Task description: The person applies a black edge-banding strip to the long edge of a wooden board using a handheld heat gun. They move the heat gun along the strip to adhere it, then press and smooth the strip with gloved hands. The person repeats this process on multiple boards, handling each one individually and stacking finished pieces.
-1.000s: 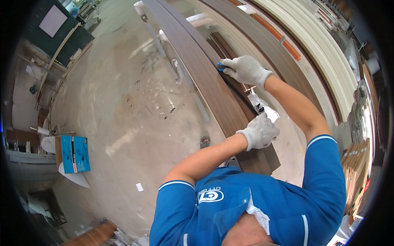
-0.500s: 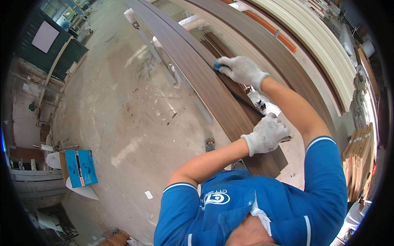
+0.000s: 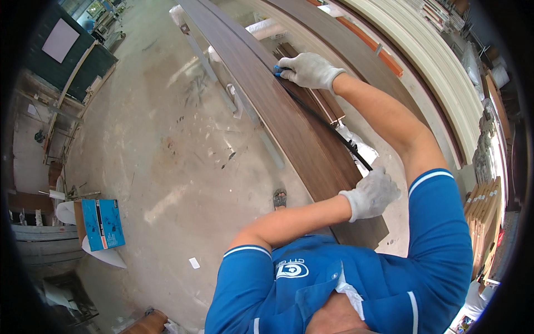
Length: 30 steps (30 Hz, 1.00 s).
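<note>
While the left hand (image 3: 371, 195) grips the black strip (image 3: 339, 136), the right hand (image 3: 311, 71) pinches a blue tool (image 3: 280, 70) at the board's (image 3: 278, 117) edge, seemingly fitting; advancing likely needs tension.

White lettering (image 3: 288, 262) and a rounded emblem (image 3: 292, 270) mark the blue shirt (image 3: 384, 273); print on the blue box (image 3: 115, 222) is illegible.

A: Site type?
B: Workshop, judging by stock and floor.
A: Evidence?
B: Long brown wood-grain board (image 3: 272, 111) at working height; stacked long ridged cream strips (image 3: 439, 78); bundled thin tan slats (image 3: 483, 209), right side; bare grey floor (image 3: 178, 206), stained, scuffed.
</note>
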{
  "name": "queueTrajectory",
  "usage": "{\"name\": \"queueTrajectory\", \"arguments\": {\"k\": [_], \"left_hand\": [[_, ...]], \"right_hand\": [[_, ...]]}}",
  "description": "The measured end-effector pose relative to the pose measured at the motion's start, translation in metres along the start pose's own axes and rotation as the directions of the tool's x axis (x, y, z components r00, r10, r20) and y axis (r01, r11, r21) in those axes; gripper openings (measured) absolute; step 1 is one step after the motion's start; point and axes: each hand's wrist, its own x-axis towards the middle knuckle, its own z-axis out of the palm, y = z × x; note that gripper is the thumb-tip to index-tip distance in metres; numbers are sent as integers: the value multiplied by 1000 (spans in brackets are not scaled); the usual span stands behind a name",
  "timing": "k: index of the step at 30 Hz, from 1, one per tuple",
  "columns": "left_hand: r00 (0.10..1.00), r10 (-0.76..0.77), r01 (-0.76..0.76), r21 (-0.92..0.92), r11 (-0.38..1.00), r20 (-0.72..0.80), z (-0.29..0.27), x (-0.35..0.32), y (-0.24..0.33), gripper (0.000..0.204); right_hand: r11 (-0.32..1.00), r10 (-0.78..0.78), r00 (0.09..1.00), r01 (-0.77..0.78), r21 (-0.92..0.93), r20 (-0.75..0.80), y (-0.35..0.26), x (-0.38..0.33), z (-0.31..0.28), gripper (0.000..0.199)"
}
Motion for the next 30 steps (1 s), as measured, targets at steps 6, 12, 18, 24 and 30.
{"name": "queueTrajectory", "arguments": {"k": [6, 12, 18, 24, 30], "left_hand": [[987, 16, -14, -13, 1000, 161, 10, 4, -12, 8], [976, 52, -51, -8, 999, 212, 1, 3, -15, 11], [984, 86, -78, -55, 995, 158, 0, 0, -20, 11], [984, 116, -104, -88, 991, 138, 6, -1, -23, 17], [981, 119, -108, -78, 991, 152, 14, 0, -25, 24]], "right_hand": [[999, -29, 999, 30, 27, -35, 5, -29, 11, 31], [995, -101, 994, 100, -11, -51, 5, -57, 13, 30], [991, -131, 989, 130, -15, -72, 3, -88, 16, 35], [990, -126, 986, 132, 54, -105, 0, -120, 20, 35], [989, -120, 990, 126, 78, -79, -7, -156, 17, 32]]}}
